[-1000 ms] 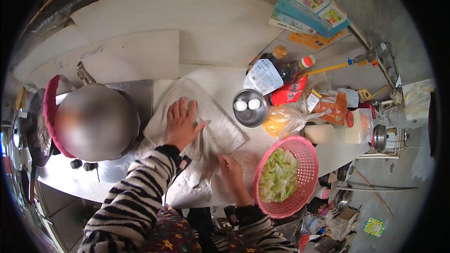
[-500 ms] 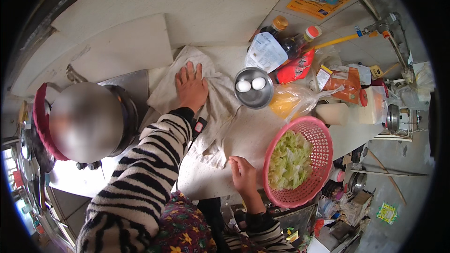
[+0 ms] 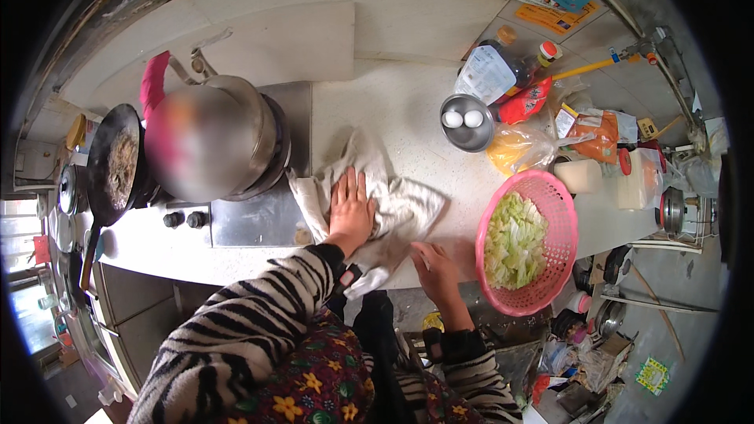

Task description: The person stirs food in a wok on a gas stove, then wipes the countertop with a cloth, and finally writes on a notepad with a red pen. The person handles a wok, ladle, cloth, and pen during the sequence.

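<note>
A crumpled off-white cloth (image 3: 397, 208) lies on the white countertop, one corner hanging over the front edge. Pressed flat on it is my left hand (image 3: 351, 208), fingers stretched out. My right hand (image 3: 438, 271) is at the counter's front edge, just right of the cloth, fingers loosely apart and holding nothing. To its right stands a pink plastic colander (image 3: 567, 224) with torn pale-green leaves (image 3: 514, 239) in it. Farther back sits a metal bowl (image 3: 469, 140) with two white eggs (image 3: 463, 119).
On the left, a partly blurred metal pot (image 3: 251, 129) stands on a steel stove (image 3: 255, 224), with a black wok (image 3: 102, 180) beyond it. Sauce bottles (image 3: 542, 59), a yellow-filled plastic bag (image 3: 514, 149) and packets crowd the back right. A yellow hose (image 3: 585, 68) runs along the wall.
My left hand has drawn toward the counter's front edge, bunching the cloth along with it. The view has shifted left, so more of the stove and the wok shows.
</note>
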Demonstrator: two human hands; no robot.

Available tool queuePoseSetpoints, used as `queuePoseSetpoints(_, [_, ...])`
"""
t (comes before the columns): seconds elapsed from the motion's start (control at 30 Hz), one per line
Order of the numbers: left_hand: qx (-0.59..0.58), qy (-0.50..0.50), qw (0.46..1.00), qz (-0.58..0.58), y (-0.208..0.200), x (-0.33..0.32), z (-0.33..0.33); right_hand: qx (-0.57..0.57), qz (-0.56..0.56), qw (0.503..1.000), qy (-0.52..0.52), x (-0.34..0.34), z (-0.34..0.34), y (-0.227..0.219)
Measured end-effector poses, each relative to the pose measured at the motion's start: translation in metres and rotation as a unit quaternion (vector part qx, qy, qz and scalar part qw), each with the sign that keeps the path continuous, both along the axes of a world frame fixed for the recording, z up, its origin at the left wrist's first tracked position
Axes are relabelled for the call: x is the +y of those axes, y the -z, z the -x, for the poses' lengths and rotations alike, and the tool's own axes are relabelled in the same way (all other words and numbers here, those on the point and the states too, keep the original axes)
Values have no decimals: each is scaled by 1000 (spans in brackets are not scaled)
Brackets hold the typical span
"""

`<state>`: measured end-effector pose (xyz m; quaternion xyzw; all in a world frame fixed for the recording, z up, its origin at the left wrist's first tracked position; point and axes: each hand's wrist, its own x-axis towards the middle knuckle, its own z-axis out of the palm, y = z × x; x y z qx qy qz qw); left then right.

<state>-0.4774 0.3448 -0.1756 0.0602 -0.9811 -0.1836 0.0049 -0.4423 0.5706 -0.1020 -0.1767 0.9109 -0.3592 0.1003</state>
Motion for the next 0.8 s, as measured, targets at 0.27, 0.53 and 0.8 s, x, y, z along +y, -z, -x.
queuePoseSetpoints(0.27, [-21, 125, 992, 2, -18, -1, -95, 27, -87, 985, -149, -16, -7, 13])
queuePoseSetpoints(0.53, [36, -24, 997, 62, -37, -45, -92, 30, -159, 970, -182, -15, -15, 23])
queuePoseSetpoints(0.8, [-8, -119, 993, 5, -2, -56, -25, 68, -126, 970, -195, -7, -17, 30])
